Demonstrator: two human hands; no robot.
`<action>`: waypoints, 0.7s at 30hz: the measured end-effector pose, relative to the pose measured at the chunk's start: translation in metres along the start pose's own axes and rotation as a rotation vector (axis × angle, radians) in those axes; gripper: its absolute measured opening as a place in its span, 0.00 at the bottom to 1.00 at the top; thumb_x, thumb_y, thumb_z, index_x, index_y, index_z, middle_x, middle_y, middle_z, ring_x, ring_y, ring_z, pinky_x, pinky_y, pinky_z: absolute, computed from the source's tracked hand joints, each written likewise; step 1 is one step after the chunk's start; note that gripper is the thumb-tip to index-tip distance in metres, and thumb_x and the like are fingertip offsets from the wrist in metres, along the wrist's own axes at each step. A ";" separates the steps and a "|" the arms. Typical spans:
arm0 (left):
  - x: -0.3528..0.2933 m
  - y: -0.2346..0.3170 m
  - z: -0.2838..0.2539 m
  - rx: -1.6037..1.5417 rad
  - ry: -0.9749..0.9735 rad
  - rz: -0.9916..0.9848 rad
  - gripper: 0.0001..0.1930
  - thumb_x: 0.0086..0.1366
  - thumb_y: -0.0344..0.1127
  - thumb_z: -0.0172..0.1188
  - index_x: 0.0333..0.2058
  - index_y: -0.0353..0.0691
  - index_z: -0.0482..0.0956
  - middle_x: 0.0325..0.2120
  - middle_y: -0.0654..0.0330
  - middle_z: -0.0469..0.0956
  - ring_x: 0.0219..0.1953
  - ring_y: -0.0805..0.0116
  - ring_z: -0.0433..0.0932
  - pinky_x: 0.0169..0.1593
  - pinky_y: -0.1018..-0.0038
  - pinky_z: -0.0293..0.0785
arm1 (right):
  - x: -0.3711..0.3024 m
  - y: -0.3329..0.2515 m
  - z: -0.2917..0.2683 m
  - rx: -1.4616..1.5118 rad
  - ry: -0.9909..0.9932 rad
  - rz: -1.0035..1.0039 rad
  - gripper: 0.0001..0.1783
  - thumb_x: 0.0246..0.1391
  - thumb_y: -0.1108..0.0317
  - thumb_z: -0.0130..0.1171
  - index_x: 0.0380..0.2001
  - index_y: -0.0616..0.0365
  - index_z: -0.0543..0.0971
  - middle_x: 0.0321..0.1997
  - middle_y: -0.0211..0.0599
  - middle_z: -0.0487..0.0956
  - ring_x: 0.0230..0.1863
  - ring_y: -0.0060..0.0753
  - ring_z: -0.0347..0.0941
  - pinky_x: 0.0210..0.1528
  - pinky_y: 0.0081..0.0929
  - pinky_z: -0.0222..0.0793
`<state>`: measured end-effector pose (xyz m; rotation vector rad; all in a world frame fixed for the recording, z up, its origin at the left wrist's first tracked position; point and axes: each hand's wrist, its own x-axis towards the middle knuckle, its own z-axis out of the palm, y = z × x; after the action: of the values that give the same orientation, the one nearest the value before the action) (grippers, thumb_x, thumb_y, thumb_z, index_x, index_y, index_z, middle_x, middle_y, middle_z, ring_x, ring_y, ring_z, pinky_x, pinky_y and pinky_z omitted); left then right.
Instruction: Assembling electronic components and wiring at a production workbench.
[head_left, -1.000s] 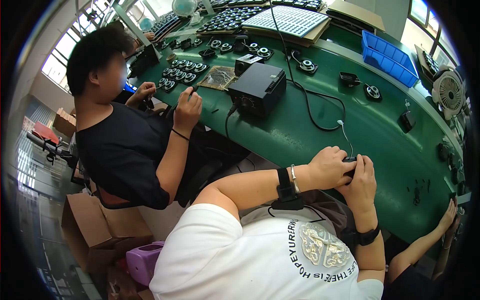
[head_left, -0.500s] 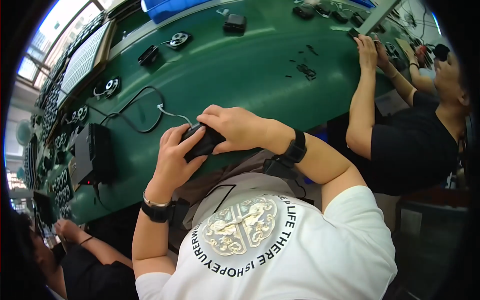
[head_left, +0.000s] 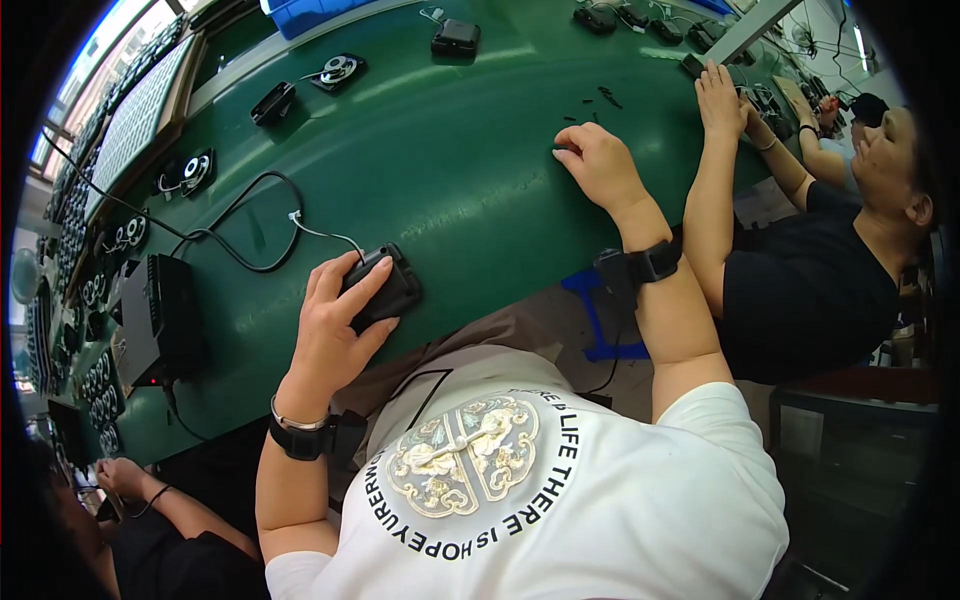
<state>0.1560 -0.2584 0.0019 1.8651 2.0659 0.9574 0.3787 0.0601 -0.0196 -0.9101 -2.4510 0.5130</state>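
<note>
Head view: left hand (head_left: pixel 335 325) grips a small black device (head_left: pixel 385 288) lying at the near edge of the green table (head_left: pixel 450 160). Right hand (head_left: pixel 598 165) rests curled, fingertips on a tiny dark part (head_left: pixel 563 150); grip unclear. Black box (head_left: pixel 160 320) sits left.

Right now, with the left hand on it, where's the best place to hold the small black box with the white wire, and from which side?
Hold the black box across its two long sides, coming from above. It lies flat near the table edge, so its underside is out of reach. The white wire leaves its far end; keep off that end. The left hand already rests on top.
</note>
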 end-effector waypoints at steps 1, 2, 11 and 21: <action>-0.003 -0.001 -0.002 0.006 -0.001 -0.011 0.34 0.43 0.28 0.71 0.54 0.49 0.77 0.52 0.47 0.70 0.52 0.46 0.69 0.55 0.58 0.70 | 0.002 0.001 0.002 -0.083 0.009 -0.048 0.08 0.53 0.72 0.59 0.37 0.60 0.79 0.33 0.39 0.79 0.32 0.35 0.76 0.37 0.28 0.73; 0.000 0.001 -0.001 0.016 -0.002 -0.037 0.34 0.43 0.28 0.71 0.54 0.49 0.77 0.52 0.47 0.70 0.52 0.46 0.69 0.55 0.58 0.70 | 0.005 0.003 0.002 -0.163 0.019 -0.097 0.07 0.53 0.73 0.59 0.37 0.60 0.79 0.33 0.40 0.78 0.31 0.35 0.76 0.37 0.28 0.73; 0.003 -0.002 -0.001 -0.049 0.009 0.002 0.32 0.43 0.29 0.72 0.51 0.51 0.79 0.52 0.48 0.71 0.53 0.47 0.70 0.55 0.59 0.71 | -0.022 -0.140 0.039 1.012 -0.572 0.029 0.04 0.60 0.73 0.56 0.35 0.63 0.76 0.30 0.27 0.76 0.31 0.17 0.72 0.35 0.18 0.69; 0.005 -0.001 0.000 -0.058 0.012 0.000 0.32 0.41 0.28 0.73 0.50 0.53 0.80 0.51 0.49 0.72 0.52 0.49 0.71 0.54 0.60 0.72 | -0.012 -0.152 0.063 0.659 -0.481 -0.186 0.04 0.58 0.73 0.57 0.35 0.63 0.76 0.32 0.31 0.76 0.32 0.24 0.72 0.36 0.22 0.70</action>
<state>0.1543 -0.2537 0.0030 1.8349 2.0223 1.0202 0.2757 -0.0672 0.0004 -0.3002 -2.4458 1.4911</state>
